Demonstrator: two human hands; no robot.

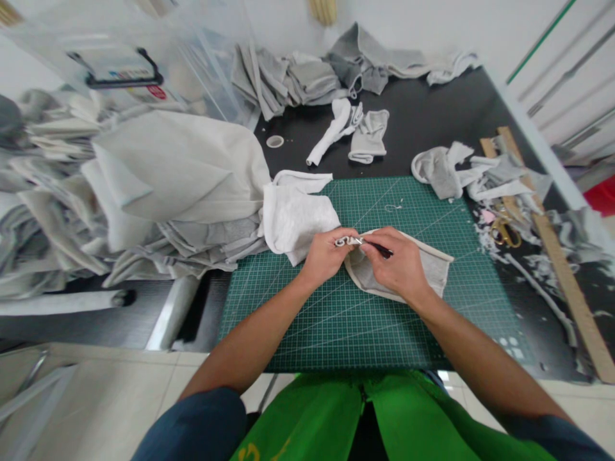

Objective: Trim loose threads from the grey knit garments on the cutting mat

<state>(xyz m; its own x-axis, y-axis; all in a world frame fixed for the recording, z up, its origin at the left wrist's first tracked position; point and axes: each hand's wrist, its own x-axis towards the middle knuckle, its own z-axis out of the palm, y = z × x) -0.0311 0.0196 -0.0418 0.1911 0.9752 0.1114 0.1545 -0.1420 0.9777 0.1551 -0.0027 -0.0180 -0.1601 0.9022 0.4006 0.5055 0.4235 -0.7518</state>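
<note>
My left hand (325,256) is closed in a pinch on the bunched corner of a grey fabric piece (435,272) that lies on the green cutting mat (336,307). My right hand (400,266) is closed around a thin dark-handled tool (379,247), its tip at the pinched fabric edge. The fabric piece has a pale seam along its border and spreads out to the right under my right hand. A white cloth (295,218) lies just left of my left hand.
A big heap of grey and white garments (144,192) fills the left side. More cut pieces lie at the back (298,80) and on the right (461,169). Gold-handled scissors (505,232) and a wooden ruler (562,269) lie on the right. A clear plastic bin (125,64) stands at the back left.
</note>
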